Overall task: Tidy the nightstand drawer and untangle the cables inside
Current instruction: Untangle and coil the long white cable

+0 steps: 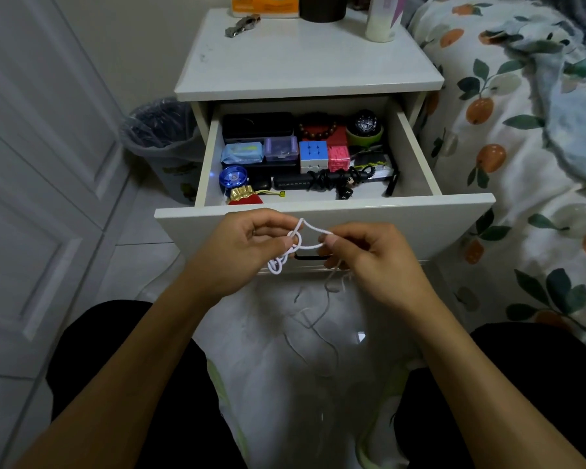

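- A white cable [300,239] is held up in front of the open drawer [322,211], just below its front edge.
- The cable is pinched by the left hand [251,247] at a small knot of loops.
- The other side of the loop is pinched by the right hand [366,252], with fingers and thumb pressed on it.
- A loop is stretched between the two hands, and more thin cable is hung down from them toward the floor.
- Inside the drawer, a black cable [339,179] is bundled near the front, right of the middle.
- A cube [313,155] with a blue top is seen in the middle of the drawer, with a pink box [338,157] touching its right side.
- A blue yo-yo [232,177] is placed in the front left corner of the drawer, and a red pouch [242,197] is just in front of it.
- A black case [257,125] is laid at the back left of the drawer, and a watch [366,125] at the back right.
- A bin [163,140] is stood left of the drawer, and a bed [521,130] is seen to its right.
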A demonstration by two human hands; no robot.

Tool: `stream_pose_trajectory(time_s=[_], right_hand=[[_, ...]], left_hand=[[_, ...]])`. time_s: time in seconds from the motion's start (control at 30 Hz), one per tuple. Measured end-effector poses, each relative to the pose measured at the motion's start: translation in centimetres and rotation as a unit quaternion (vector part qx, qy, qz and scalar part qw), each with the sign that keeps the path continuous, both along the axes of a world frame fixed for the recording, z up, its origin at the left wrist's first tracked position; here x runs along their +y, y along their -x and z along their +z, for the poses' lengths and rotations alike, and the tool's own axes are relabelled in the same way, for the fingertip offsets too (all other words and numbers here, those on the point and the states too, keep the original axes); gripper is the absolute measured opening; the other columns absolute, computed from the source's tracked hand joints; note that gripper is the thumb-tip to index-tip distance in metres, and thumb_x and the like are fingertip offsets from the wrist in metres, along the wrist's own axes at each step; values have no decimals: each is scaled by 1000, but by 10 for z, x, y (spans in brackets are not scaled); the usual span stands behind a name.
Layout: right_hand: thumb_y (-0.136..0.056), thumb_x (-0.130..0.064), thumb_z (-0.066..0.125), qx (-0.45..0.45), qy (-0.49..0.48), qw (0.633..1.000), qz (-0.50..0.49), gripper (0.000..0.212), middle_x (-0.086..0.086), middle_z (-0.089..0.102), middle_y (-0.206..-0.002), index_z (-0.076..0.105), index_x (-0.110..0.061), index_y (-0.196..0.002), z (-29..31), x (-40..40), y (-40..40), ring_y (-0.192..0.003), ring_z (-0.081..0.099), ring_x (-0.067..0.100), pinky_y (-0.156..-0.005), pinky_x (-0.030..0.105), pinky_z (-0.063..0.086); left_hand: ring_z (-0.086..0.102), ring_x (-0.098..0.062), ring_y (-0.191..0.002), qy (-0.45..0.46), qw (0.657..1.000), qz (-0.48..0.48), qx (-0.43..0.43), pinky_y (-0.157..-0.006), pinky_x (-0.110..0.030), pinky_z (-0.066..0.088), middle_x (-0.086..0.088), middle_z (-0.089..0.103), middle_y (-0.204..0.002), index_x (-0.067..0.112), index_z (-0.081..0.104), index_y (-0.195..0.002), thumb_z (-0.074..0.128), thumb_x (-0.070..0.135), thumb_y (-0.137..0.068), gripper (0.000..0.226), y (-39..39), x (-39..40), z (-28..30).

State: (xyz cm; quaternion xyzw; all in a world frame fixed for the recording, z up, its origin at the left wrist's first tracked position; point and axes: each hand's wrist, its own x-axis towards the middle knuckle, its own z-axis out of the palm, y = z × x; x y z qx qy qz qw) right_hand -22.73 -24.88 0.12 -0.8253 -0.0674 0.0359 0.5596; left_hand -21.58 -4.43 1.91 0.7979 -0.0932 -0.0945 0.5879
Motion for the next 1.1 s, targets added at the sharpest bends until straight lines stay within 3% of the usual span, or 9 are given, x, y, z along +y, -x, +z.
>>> stream_pose_trajectory(time_s=[0.2,0.3,0.37,0.47,0.63,0.77,0.9,1.0,1.1], right_hand=[[-92,-17,65,-20,26,999,-25,13,-3,71,-74,77,-18,-87,-1,-5,-1,-69,63,11,-64,24,49],[-90,-12,66,-19,27,999,7,14,-10,71,-78,75,-20,-84,0,-5,-2,-72,63,4,-67,19,48],[-91,-15,65,-21,26,999,35,15,-12,71,-88,72,-26,-99,0,-3,0,-83,65,1,-75,17,51],[-95,-22,62,-63,71,992,83,34,-15,68,-112,62,-27,-128,2,1,2,-101,62,-2,-87,14,49],[-95,-19,63,-24,46,994,99,15,-9,75,-93,76,-21,-101,3,9,2,-88,68,5,-83,28,54],[-86,-16,70,9,-2,997,78,11,4,71,-76,74,-22,-79,3,9,2,-74,65,29,-70,45,53],[-81,-9,71,45,-88,993,59,16,13,72,-78,77,-21,-73,7,5,0,-72,63,30,-70,35,47],[-81,3,69,69,-136,987,59,28,7,74,-76,78,-20,-69,9,4,0,-73,67,19,-70,22,50],[-79,6,71,35,-154,987,31,28,5,73,-77,78,-19,-68,8,7,1,-74,67,17,-69,21,49]], left_hand=[[73,-12,-86,-12,999,0,33,-77,-20,58,6,77,-90,26,70,-96,68,-1,-86,28,0,4,-2],[71,-7,-84,-66,997,16,-19,-77,-19,57,8,75,-86,30,69,-92,71,2,-85,29,-1,6,-4],[69,-4,-84,-102,993,12,-61,-77,-19,56,10,73,-85,31,68,-94,73,5,-84,28,0,7,-4],[70,-3,-81,-106,991,-8,-76,-75,-21,58,11,73,-84,28,68,-95,78,8,-80,27,2,6,-4],[70,-2,-78,-123,986,-16,-114,-74,-18,56,10,72,-78,30,63,-85,81,8,-76,29,6,3,-3],[68,-1,-77,-138,978,-12,-157,-74,-14,54,12,70,-76,26,63,-80,80,5,-76,27,10,-3,-3],[71,-4,-71,-86,988,3,-125,-68,-17,56,7,73,-73,20,66,-77,80,2,-74,22,9,-4,-2],[73,-7,-70,-39,996,4,-84,-66,-17,56,8,75,-74,16,66,-76,80,-2,-73,23,7,-3,0],[74,-15,-71,3,999,27,-30,-66,-20,58,1,75,-73,14,65,-76,79,-2,-73,21,4,-5,-2]])
